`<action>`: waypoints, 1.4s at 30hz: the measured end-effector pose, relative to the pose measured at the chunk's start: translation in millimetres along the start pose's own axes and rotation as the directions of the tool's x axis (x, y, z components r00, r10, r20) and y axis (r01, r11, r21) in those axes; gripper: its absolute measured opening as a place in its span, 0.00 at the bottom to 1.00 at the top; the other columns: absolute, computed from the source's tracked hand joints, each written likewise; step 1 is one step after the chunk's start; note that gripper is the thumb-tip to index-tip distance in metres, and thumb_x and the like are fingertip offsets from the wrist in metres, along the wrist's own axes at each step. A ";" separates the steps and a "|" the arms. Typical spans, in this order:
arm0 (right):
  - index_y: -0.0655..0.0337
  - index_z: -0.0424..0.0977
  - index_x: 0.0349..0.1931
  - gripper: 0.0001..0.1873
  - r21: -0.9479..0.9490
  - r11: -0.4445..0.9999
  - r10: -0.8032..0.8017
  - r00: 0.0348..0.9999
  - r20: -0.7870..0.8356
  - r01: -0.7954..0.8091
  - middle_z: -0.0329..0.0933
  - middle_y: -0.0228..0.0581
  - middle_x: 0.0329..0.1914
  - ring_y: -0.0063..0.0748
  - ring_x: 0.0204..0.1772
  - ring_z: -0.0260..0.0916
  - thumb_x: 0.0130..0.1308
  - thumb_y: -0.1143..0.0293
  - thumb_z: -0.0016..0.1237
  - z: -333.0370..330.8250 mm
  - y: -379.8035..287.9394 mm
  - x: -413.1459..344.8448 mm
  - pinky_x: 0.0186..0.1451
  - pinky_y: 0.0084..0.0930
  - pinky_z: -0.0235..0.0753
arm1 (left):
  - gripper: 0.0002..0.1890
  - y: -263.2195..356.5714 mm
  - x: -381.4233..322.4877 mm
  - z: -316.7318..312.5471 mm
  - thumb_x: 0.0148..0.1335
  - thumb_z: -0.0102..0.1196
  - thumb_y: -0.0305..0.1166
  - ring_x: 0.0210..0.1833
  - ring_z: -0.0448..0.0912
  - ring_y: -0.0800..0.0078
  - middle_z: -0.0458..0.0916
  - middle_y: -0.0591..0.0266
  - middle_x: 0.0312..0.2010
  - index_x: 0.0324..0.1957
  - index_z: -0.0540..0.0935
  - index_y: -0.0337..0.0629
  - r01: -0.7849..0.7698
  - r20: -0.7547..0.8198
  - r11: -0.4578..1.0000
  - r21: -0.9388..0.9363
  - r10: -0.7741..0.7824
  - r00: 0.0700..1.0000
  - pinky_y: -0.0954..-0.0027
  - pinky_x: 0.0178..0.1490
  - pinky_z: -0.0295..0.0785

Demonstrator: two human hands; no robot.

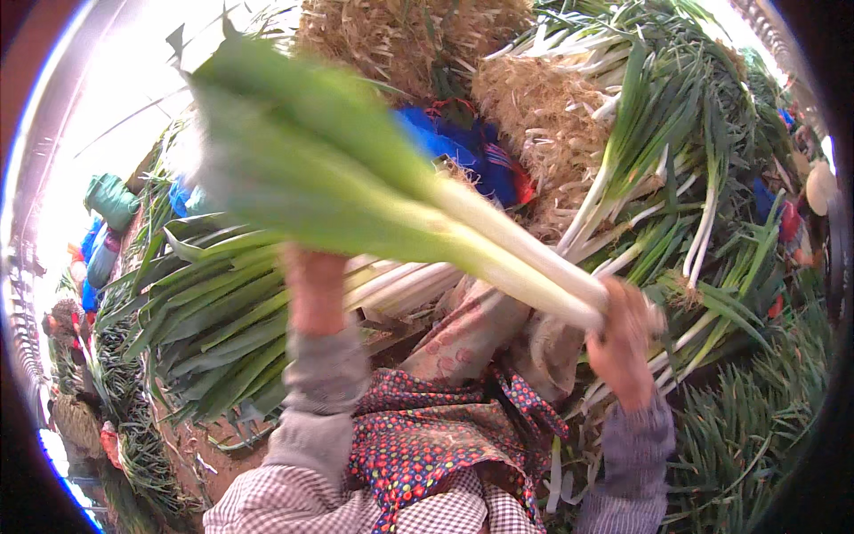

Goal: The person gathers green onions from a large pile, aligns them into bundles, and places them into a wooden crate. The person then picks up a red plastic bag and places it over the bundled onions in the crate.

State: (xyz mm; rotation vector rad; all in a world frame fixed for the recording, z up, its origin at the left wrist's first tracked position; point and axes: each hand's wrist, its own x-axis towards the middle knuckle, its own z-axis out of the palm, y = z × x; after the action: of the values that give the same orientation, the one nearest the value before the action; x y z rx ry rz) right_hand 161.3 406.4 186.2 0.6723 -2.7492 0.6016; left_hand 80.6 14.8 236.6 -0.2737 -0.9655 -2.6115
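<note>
My right hand (624, 334) is closed round the lower white ends of leeks (507, 260), whose blurred green leaves slant up to the left across the view. Behind those leaves is my left hand (317, 287); its fingers are hidden, so what it holds does not show. Just beyond my left wrist, a bundle of leeks (227, 320) lies with leaves fanned left and white stems pointing right. A patterned cloth covers my lap and knees. To the right of the held leeks, loose leeks (590, 207) lean with green tops upward.
Large piles of leeks with dense brown roots (534, 127) stand ahead. Blue and red cloth (490, 160) lies between them. More green leaves (747, 400) spread at the right. Several people (97, 247) work at the far left, beside rows of leeks.
</note>
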 end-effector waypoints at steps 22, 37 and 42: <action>0.58 0.68 0.55 0.25 0.132 0.949 -0.314 0.886 0.340 0.286 0.71 0.43 0.55 0.45 0.64 0.65 0.53 0.74 0.48 294.4 -62.4 186.9 0.67 0.46 0.56 | 0.14 94.0 -178.0 -56.4 0.62 0.60 0.32 0.40 0.83 0.63 0.84 0.57 0.44 0.46 0.80 0.32 0.633 -0.632 0.102 0.767 -0.049 0.774 0.62 0.38 0.77; 0.54 0.66 0.58 0.32 0.191 0.960 -0.263 0.890 0.372 0.204 0.67 0.41 0.55 0.43 0.65 0.61 0.47 0.77 0.50 265.3 -47.0 200.0 0.68 0.43 0.51 | 0.39 37.4 -77.1 -123.8 0.53 0.63 0.47 0.63 0.71 0.52 0.74 0.51 0.55 0.64 0.68 0.37 -0.562 -0.029 -0.792 0.240 -0.584 0.811 0.43 0.65 0.63; 0.59 0.68 0.59 0.31 0.312 0.932 -0.306 0.866 0.395 0.187 0.67 0.47 0.60 0.51 0.66 0.60 0.50 0.73 0.53 254.6 -23.9 200.5 0.72 0.45 0.55 | 0.43 22.8 -81.7 -134.2 0.52 0.61 0.55 0.70 0.64 0.51 0.64 0.50 0.69 0.66 0.67 0.39 -0.521 -0.091 -0.785 0.337 -0.577 0.811 0.41 0.67 0.58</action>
State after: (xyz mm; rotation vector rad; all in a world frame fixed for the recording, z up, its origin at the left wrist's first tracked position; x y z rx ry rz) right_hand -35.3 196.6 34.9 1.3566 -2.9258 0.8540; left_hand 156.4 -69.3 125.4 -0.2959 -3.2067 0.6380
